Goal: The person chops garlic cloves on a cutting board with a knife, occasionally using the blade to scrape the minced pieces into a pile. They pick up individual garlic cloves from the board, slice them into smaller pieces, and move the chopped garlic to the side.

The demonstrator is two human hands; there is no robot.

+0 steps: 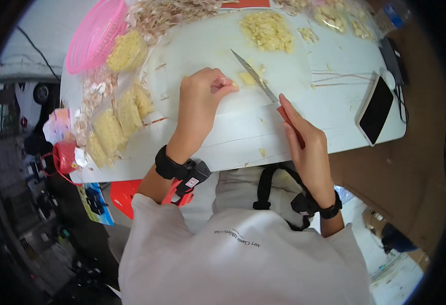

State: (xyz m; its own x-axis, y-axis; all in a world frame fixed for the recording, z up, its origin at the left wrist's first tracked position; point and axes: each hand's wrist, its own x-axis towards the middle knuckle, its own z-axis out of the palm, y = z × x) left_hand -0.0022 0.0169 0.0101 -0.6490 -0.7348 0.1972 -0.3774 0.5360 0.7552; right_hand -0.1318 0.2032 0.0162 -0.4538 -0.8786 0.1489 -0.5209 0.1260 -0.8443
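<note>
On the white table [334, 101], broad, flat and smooth, a round pale cutting board [192, 51] at centre. Far left, a pink plastic basket [93, 35], ribbed and shallow, beside clear bags of peeled garlic [112, 127] and papery skins [167, 15]. Far centre, a loose heap of chopped garlic [267, 31], yellowish and crumbly. Right, a black phone [375, 109], flat and glossy. Near centre, right hand [309, 147] closed around the red handle of a knife [256, 76], thin steel blade angled far-left onto the board. Left hand [200, 99] curled, fingertips pinching down on a garlic clove [247, 78] just beside the blade. Probably light, firm yet slippery when cut; best pinned at the end away from the edge.
</note>
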